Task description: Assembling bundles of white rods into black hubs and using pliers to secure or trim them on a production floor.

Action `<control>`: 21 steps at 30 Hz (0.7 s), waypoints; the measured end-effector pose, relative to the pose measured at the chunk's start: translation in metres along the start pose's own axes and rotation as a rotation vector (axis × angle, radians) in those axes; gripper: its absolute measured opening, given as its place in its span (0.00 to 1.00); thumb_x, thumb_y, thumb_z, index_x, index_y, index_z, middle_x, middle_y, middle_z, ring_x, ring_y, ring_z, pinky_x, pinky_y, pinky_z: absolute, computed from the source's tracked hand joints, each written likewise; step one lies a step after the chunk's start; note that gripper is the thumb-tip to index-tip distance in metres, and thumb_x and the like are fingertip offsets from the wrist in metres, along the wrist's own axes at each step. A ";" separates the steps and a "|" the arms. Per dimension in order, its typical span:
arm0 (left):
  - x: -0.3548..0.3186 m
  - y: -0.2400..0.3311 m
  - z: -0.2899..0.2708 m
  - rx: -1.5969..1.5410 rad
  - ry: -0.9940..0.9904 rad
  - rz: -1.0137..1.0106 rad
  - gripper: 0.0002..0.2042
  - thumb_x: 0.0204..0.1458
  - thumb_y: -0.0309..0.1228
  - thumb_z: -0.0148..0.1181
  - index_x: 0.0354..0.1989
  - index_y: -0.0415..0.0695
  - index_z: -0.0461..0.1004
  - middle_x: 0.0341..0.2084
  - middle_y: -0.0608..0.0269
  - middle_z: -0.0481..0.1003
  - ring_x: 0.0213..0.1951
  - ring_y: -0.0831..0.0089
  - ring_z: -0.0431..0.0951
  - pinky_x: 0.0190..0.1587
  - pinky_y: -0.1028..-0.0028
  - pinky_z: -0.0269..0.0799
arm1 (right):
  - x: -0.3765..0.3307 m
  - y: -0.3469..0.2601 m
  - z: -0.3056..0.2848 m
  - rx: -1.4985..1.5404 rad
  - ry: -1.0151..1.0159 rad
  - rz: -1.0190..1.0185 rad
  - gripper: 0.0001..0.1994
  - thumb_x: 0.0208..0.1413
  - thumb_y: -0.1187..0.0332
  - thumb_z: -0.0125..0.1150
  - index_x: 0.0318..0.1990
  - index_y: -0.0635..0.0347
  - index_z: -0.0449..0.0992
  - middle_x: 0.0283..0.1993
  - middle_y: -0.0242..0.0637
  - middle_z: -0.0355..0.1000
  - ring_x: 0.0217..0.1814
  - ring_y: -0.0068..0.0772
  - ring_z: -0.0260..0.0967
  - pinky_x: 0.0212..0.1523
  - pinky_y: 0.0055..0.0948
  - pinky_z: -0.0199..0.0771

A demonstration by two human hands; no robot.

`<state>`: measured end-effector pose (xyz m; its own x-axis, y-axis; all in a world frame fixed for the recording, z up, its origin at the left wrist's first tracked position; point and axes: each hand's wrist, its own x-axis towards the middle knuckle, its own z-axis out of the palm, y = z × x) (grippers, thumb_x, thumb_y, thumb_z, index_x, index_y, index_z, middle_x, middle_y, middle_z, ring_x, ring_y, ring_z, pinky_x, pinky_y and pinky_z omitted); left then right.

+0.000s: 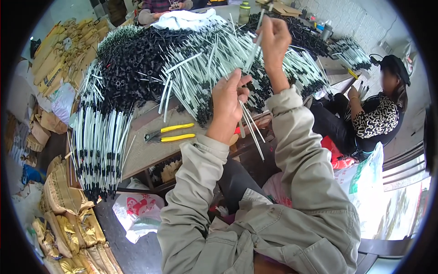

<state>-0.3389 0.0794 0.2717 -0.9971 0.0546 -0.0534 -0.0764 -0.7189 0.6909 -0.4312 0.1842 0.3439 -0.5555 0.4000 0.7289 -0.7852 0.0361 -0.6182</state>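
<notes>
Yellow-handled pliers point(178, 138): on the bench point(146, 149)
Left hand point(228, 98): clamped on thin white rods point(251, 130), right of the pliers
Right hand point(275, 41): pinching a pale strip point(253, 53), farther right
Crowding behind the pliers: rod pile point(196, 64), black connector heap point(127, 68)
Left of them: rod bundle point(98, 146)

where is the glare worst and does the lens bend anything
Head view: glare is worst at lower right, where the white plastic bag looks partly washed out; head view: the fisheye lens bends straight edges near the dark rounded rim; head view: the left hand and its white sticks look fairly clear.
</notes>
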 end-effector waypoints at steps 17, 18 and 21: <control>-0.094 0.022 -0.039 0.503 0.180 0.601 0.11 0.57 0.32 0.47 0.41 0.38 0.70 0.20 0.75 0.64 0.22 0.89 0.59 0.23 0.86 0.52 | -0.178 -0.086 -0.045 0.073 -0.856 0.548 0.03 0.53 0.76 0.53 0.32 0.66 0.67 0.19 0.32 0.68 0.18 0.14 0.65 0.18 0.16 0.62; -0.096 0.027 -0.052 0.513 0.267 0.625 0.11 0.56 0.32 0.49 0.40 0.38 0.70 0.19 0.75 0.63 0.21 0.90 0.59 0.22 0.86 0.52 | -0.171 -0.090 -0.037 0.132 -0.935 0.565 0.04 0.53 0.75 0.53 0.33 0.66 0.68 0.20 0.32 0.69 0.19 0.14 0.65 0.18 0.16 0.62; -0.107 0.045 -0.071 0.360 0.379 0.573 0.09 0.52 0.31 0.56 0.37 0.39 0.71 0.16 0.74 0.63 0.16 0.89 0.58 0.17 0.85 0.50 | -0.133 -0.046 -0.020 -0.044 -0.687 0.571 0.14 0.54 0.64 0.54 0.38 0.68 0.72 0.25 0.35 0.72 0.18 0.19 0.68 0.19 0.16 0.64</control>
<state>-0.2355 -0.0079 0.2572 -0.8178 -0.5452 0.1844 0.3907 -0.2907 0.8734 -0.3154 0.1476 0.2692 -0.9108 -0.2686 0.3135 -0.3358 0.0402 -0.9411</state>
